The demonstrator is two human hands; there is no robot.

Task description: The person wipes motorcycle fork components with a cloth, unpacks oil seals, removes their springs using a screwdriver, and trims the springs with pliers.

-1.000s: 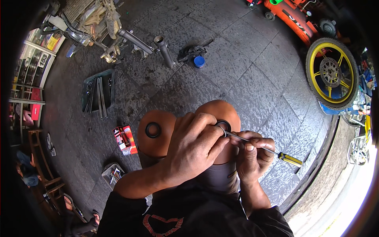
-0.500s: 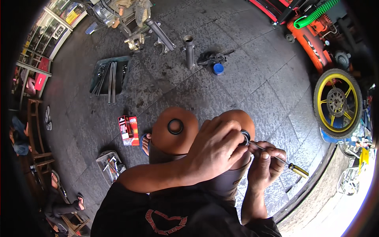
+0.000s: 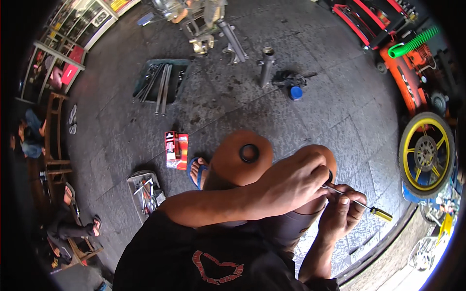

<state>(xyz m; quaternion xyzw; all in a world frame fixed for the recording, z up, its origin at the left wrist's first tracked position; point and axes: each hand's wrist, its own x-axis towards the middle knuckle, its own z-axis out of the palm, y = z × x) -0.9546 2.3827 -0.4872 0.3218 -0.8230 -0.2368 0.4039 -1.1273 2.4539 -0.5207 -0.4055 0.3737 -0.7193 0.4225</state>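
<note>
My left hand (image 3: pixel 296 178) reaches across to my right knee, its fingers closed round a dark ring-shaped seal (image 3: pixel 330 176), mostly hidden behind the knuckles. In my right hand (image 3: pixel 340 213) is a thin screwdriver (image 3: pixel 381 214) with a yellow and black handle, its shaft pinched between thumb and fingers. The handle points away to the lower right, and the shaft runs to the left fingertips; its tip is hidden there. Another black ring seal (image 3: pixel 241 154) lies flat on my left knee.
Left of my knees are a red box (image 3: pixel 181 154) and a tray of tools (image 3: pixel 131 183). Farther off stand a tray with metal rods (image 3: pixel 182 94), a grey fork tube (image 3: pixel 266 70) and a blue-lidded tub (image 3: pixel 296 93). A yellow wheel (image 3: pixel 404 153) stands at right.
The whole view has shifted, so the floor things and my knees sit farther right. The seal in my left hand is more covered by the fingers now. Both hands keep their hold.
</note>
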